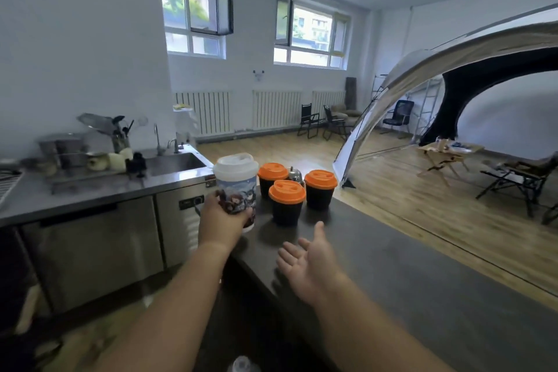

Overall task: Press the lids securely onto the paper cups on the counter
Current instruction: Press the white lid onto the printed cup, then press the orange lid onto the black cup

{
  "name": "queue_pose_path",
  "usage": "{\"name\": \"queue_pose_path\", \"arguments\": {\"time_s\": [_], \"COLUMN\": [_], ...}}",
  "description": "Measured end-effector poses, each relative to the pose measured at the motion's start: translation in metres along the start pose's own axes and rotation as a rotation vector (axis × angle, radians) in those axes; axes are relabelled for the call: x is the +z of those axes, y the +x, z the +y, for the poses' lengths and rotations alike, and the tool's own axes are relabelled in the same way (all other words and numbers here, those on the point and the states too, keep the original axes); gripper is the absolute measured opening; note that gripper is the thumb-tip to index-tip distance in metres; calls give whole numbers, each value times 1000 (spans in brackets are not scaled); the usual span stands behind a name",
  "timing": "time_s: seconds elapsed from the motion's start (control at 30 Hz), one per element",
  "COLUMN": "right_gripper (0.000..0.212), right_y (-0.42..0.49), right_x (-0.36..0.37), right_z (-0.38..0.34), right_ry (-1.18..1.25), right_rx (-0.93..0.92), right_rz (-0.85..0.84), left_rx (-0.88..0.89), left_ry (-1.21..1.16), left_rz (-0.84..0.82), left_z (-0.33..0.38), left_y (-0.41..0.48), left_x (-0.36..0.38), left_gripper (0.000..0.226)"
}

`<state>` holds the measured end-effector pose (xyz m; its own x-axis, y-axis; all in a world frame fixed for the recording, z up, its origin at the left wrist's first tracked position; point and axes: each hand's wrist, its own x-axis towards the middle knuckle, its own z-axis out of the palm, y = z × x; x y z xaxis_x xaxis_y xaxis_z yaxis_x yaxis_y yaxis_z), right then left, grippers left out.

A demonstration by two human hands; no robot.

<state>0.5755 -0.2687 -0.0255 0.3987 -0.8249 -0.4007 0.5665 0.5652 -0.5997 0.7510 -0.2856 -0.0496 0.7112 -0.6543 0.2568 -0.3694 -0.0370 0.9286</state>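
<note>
- The left hand (222, 217) grips the tall cup (238, 187) low on its wall. The right hand (311, 263) hovers open, fingers spread, holding nothing.
- Likely step: seating the white lid (236, 164). Hold the cup lightly (paper walls buckle), lay the right palm flat on top and press evenly round the rim.
- The tall cup is pale with printed figures and sits at the left edge of the counter (422, 281).
- Just beside it, three black cups (287, 208) wear orange lids (287, 190) that look level.
</note>
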Motion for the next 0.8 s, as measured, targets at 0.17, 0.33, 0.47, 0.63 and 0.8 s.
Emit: {"name": "queue_pose_path", "arguments": {"time_s": [0.17,0.33,0.47,0.63,0.8], "right_gripper": [77,76,76,76,74], "right_y": [21,34,40,34,4], "right_x": [23,29,22,8,-36], "right_z": [10,15,13,7,-14], "right_ry": [-23,-50,-41,3,72], "right_rx": [15,33,22,26,-47], "right_rz": [-37,-26,1,28,24], "left_rx": [5,9,45,-20,-19], "left_ry": [98,71,61,61,-74], "left_rz": [39,-13,-76,-58,-69], "left_z": [-15,-27,-31,-16,18], "left_y": [33,32,22,2,-79], "left_x": [-6,4,10,12,26], "left_gripper": [61,63,67,77,86]}}
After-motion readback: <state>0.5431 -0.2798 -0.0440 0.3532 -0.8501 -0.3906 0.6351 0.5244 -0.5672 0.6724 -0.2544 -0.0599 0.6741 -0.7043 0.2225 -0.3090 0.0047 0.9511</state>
